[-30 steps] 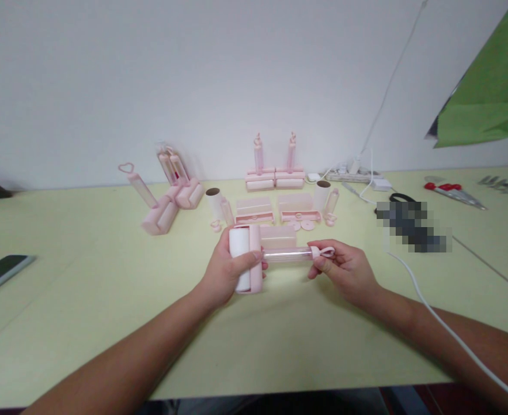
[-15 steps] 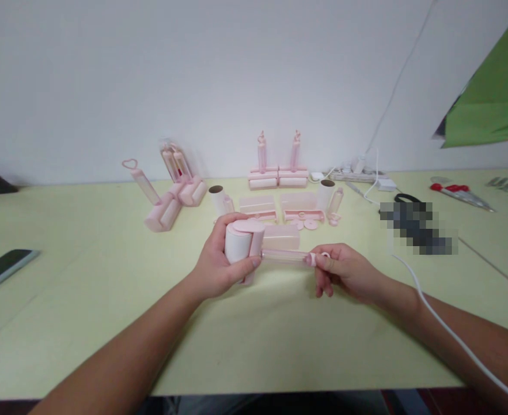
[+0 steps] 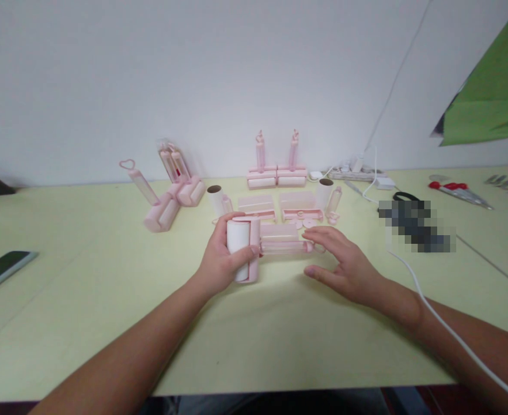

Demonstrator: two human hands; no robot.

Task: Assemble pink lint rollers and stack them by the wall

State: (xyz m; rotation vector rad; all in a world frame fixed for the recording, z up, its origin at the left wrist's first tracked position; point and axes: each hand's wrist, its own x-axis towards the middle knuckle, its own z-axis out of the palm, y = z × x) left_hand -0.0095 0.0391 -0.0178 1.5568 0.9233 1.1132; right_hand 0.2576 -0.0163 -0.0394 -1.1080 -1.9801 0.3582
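Observation:
My left hand (image 3: 220,257) is wrapped round the head of a pink lint roller (image 3: 254,256), with its thumb across the front. A white paper roll (image 3: 238,249) sits in that head. The clear pink handle (image 3: 285,247) sticks out sideways to the right and ends in a ring. Beside the handle's end, my right hand (image 3: 344,266) is open, thumb and fingers apart, holding nothing. Behind the handle lies a translucent pink cover (image 3: 279,232). Farther back are pink roller frames (image 3: 302,215), round pink discs (image 3: 309,223) and a loose handle (image 3: 334,200).
Lint rollers (image 3: 163,211) stand at the back left, and two more (image 3: 291,176) by the wall. White paper rolls (image 3: 324,194) stand mid-table. A phone (image 3: 6,271) lies at left. Red-handled scissors (image 3: 459,193), a power strip (image 3: 355,173) and a white cable (image 3: 413,282) are at right.
My right hand has let go of the handle's ring end and spread its fingers. In my left hand the lint roller has tilted, so its side cap now shows nearly edge-on.

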